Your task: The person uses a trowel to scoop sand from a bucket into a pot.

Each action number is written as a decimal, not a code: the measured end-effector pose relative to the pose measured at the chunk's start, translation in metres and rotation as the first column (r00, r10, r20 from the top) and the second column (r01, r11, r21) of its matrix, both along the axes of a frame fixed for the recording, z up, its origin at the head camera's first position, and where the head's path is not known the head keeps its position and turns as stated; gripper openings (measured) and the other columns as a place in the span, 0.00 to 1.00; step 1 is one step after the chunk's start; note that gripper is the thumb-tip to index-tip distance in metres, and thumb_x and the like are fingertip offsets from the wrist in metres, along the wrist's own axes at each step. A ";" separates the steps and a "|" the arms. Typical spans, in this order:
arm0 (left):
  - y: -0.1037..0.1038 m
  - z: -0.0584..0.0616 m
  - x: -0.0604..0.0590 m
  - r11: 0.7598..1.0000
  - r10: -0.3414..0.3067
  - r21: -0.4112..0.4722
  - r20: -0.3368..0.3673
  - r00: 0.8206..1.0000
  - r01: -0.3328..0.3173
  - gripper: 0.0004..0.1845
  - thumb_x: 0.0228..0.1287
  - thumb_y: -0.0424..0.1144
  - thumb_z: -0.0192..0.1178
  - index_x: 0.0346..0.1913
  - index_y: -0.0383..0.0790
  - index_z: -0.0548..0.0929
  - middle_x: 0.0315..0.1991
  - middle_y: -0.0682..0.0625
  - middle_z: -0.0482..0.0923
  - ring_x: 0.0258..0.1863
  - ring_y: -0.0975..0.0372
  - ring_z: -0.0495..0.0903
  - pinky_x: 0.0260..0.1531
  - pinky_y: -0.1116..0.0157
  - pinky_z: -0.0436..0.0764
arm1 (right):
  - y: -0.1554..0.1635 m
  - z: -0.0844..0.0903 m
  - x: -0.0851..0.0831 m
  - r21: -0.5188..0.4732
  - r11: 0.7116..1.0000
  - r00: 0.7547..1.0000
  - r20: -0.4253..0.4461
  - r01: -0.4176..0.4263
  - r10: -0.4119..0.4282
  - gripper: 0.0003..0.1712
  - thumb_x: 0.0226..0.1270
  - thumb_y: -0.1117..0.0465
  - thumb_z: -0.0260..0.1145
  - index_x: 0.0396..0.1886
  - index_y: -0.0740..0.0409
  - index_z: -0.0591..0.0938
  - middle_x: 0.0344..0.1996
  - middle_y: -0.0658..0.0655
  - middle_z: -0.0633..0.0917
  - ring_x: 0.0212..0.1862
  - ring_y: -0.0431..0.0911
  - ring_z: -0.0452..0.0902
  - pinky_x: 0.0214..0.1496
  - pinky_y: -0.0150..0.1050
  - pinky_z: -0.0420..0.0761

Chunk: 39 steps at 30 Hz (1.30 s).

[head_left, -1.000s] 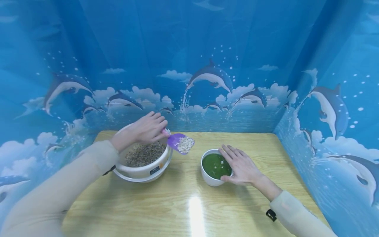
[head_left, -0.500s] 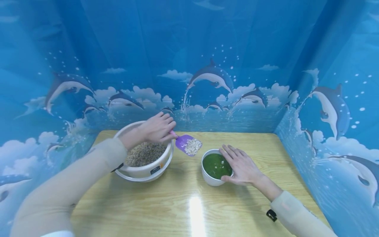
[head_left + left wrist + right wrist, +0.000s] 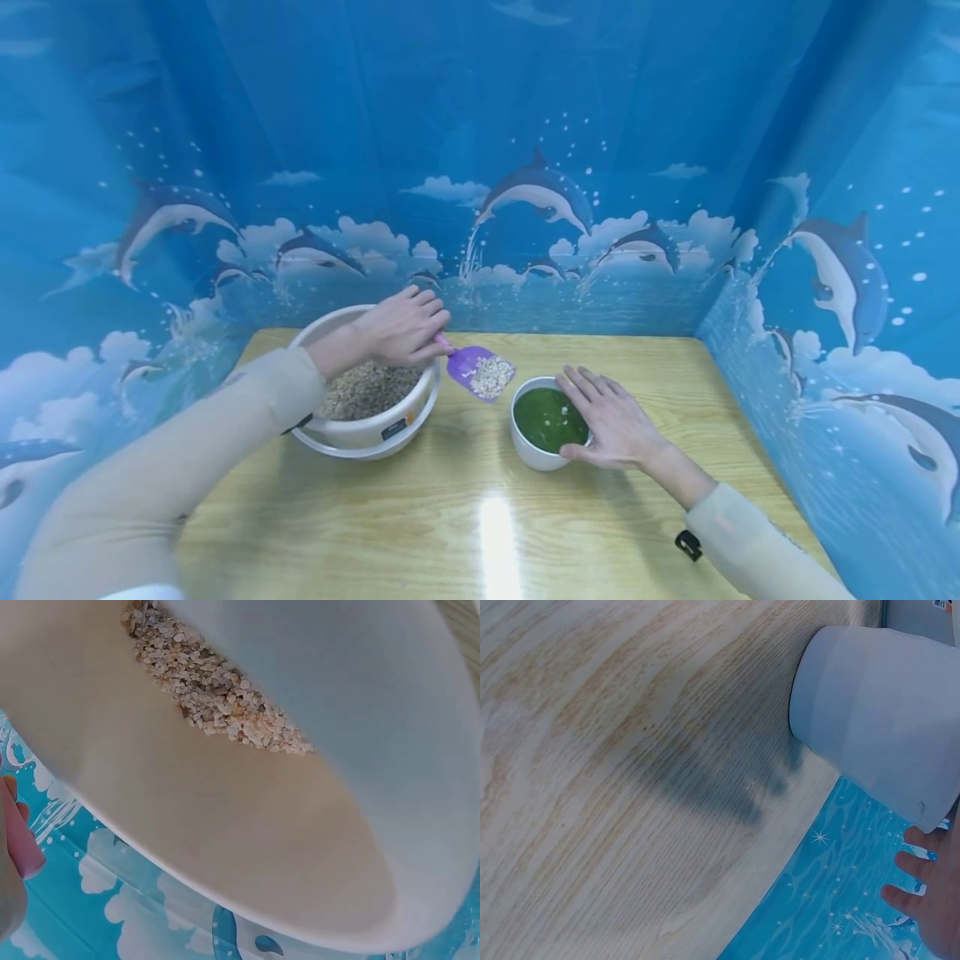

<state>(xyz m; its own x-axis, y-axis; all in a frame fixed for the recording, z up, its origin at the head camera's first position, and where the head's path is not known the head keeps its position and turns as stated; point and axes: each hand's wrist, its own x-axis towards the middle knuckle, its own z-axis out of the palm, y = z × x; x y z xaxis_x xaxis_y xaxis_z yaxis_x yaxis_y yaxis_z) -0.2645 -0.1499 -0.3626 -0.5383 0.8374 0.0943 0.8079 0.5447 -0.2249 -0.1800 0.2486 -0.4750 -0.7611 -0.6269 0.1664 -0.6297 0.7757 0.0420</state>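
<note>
Nearest the viewer, two cream sleeves reach out over the wooden counter [image 3: 480, 533], which shows a bright glare spot near its front edge. The right hand [image 3: 611, 421] lies with straight, relaxed fingers over the right rim of a small white bowl [image 3: 527, 447] holding something green; the thumb rests against the bowl's near side. In the right wrist view the bowl's white wall [image 3: 870, 712] stands on the wood grain with its shadow beside it. Just left of this bowl, in the air above the counter, hangs a purple scoop [image 3: 480, 372] loaded with pale grains and tipped down toward the bowl. The left hand [image 3: 405, 327] grips the scoop's handle with curled fingers, above the far right rim of a large white basin [image 3: 360, 433] filled with beige-grey gravel. The left wrist view shows the basin's inner wall and gravel [image 3: 217, 686] close up. Behind stands a blue dolphin-print backdrop [image 3: 525, 200].
</note>
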 end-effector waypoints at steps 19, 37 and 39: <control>0.022 0.006 0.002 0.997 -0.041 -0.062 0.030 0.999 0.043 0.24 0.81 0.62 0.47 0.46 0.44 0.78 0.40 0.50 0.80 0.42 0.56 0.73 0.48 0.56 0.71 | 0.000 -0.002 -0.001 -0.013 1.000 1.000 0.004 -0.004 0.004 0.67 0.55 0.21 0.64 0.83 0.59 0.61 0.80 0.66 0.67 0.79 0.66 0.66 0.74 0.66 0.72; 0.058 0.005 -0.001 0.989 -0.062 -0.134 0.025 0.998 0.065 0.29 0.82 0.67 0.41 0.47 0.44 0.78 0.44 0.49 0.81 0.47 0.55 0.75 0.53 0.56 0.73 | -0.001 -0.001 0.002 0.006 1.000 1.000 0.021 0.008 -0.008 0.67 0.58 0.17 0.58 0.84 0.59 0.60 0.82 0.66 0.64 0.79 0.66 0.65 0.76 0.65 0.70; 0.062 0.004 -0.002 0.987 -0.072 -0.143 0.015 0.997 0.073 0.30 0.82 0.67 0.41 0.48 0.44 0.78 0.45 0.49 0.81 0.47 0.55 0.75 0.53 0.56 0.74 | -0.001 -0.002 0.002 0.006 1.000 1.000 0.019 0.010 -0.010 0.67 0.59 0.15 0.56 0.84 0.58 0.60 0.82 0.66 0.64 0.80 0.65 0.65 0.76 0.65 0.69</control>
